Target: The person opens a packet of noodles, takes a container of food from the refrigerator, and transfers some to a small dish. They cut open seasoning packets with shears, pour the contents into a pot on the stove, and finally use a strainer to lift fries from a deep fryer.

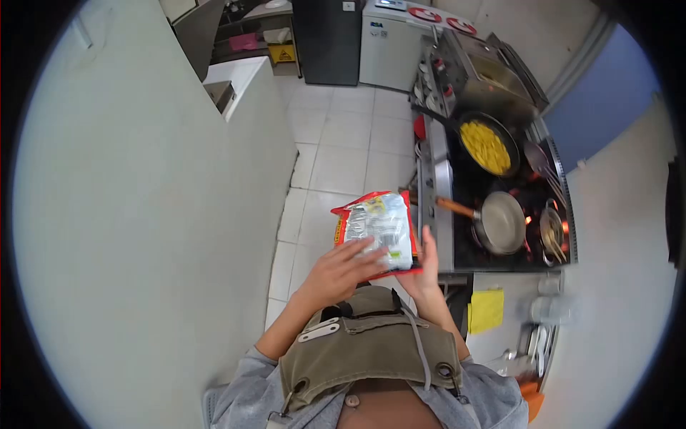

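Observation:
Both my hands hold a red-edged plastic food packet [376, 227] in front of my chest, above the tiled floor. My left hand [341, 270] lies with fingers spread over the packet's lower left face. Behind its lower right edge, my right hand [424, 270] grips it, fingers up along the side. The packet looks flat and sealed, its printed back facing me. To the right is a stove [500, 189] with a black pan of yellow food [487, 146] and a pale pan with a wooden handle [498, 222].
A white wall [143, 214] fills the left side. Flames show at the burners beside a small pot with utensils [552, 230]. A yellow cloth [486, 309] lies on the counter below the stove. A fridge [389, 43] and steel equipment [486, 71] stand at the far end.

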Available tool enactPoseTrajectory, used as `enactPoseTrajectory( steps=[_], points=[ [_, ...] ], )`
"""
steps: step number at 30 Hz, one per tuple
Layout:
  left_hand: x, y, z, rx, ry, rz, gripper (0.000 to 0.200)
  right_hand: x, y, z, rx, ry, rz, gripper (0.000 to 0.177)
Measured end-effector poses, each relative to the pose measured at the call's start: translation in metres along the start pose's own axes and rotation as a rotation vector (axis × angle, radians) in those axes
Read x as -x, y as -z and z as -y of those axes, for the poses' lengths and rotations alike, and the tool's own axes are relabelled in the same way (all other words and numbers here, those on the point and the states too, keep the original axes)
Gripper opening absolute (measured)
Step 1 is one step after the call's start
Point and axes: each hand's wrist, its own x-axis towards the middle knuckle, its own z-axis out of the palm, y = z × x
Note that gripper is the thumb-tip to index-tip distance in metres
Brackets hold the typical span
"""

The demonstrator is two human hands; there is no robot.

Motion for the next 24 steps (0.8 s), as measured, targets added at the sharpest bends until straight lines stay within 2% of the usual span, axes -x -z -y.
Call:
enactPoseTrajectory(
  steps=[1, 2, 3, 5, 6, 7, 9, 10, 11, 13, 15, 17, 19, 20, 21, 22, 23, 24],
  points=[
    [-0.013, 0.013, 0.014, -0.154, -0.115, 0.055, 0.052, -0.021, 0.003, 0.01, -0.261, -0.256, 0.059, 0.07],
    [-0.023, 0.025, 0.022, -0.224, -0.125, 0.173, 0.047, -0.045, 0.01, 0.01, -0.255, -0.272, 0.062, 0.074],
    [-0.036, 0.037, 0.036, -0.229, -0.116, 0.175, 0.047, -0.068, 0.009, 0.009, -0.19, -0.213, 0.105, 0.063],
    [-0.058, 0.057, 0.067, -0.205, -0.048, 0.351, 0.045, -0.116, 0.002, 0.008, 0.255, -0.061, 0.032, 0.053],
    [-0.065, 0.065, 0.083, 0.003, 0.023, 0.308, 0.044, -0.133, -0.016, 0.018, 0.23, -0.055, -0.004, 0.049],
    [-0.07, 0.07, 0.099, 0.0, 0.027, 0.298, 0.044, -0.151, -0.023, 0.022, 0.238, -0.058, 0.002, 0.049],
    [-0.078, 0.068, 0.13, 0.099, 0.31, -0.181, 0.047, -0.183, -0.031, 0.027, 0.438, -0.001, 0.027, 0.049],
    [-0.085, 0.06, 0.154, 0.074, 0.443, -0.358, 0.048, -0.203, -0.039, 0.031, 0.469, -0.048, 0.062, 0.047],
    [-0.097, 0.057, 0.174, 0.072, 0.446, -0.363, 0.048, -0.224, -0.041, 0.032, 0.472, -0.052, 0.066, 0.047],
    [-0.124, 0.055, 0.217, 0.86, 0.768, -0.715, 0.042, -0.267, -0.044, 0.033, 0.733, -0.035, 0.294, 0.046],
    [-0.123, 0.046, 0.275, 0.793, 0.75, -0.695, 0.038, -0.309, -0.042, 0.037, 0.749, -0.072, 0.366, 0.046],
    [-0.134, 0.047, 0.333, 0.783, 0.848, -0.421, 0.031, -0.366, -0.045, 0.042, 0.8, 0.021, 0.358, 0.051],
    [-0.159, 0.045, 0.387, 0.793, 0.86, -0.45, 0.025, -0.432, -0.048, 0.045, 0.897, 0.113, 0.353, 0.056],
    [-0.174, 0.046, 0.413, 0.686, 0.977, -0.423, 0.02, -0.457, -0.062, 0.049, 0.945, 0.174, 0.193, 0.059],
    [-0.19, 0.047, 0.435, 0.683, 0.988, -0.425, 0.02, -0.478, -0.073, 0.051, 0.985, 0.225, 0.024, 0.061],
    [-0.206, 0.046, 0.456, 0.643, 0.926, -0.463, 0.016, -0.512, -0.068, 0.047, 1.114, 0.428, -0.004, 0.056],
    [-0.224, 0.049, 0.481, 0.603, 0.852, -0.503, 0.012, -0.539, -0.07, 0.049, 1.117, 0.43, 0.004, 0.056],
    [-0.242, 0.052, 0.503, 0.55, 0.829, -0.469, 0.007, -0.565, -0.081, 0.058, 1.369, 0.52, 0.084, 0.051]
  ],
)
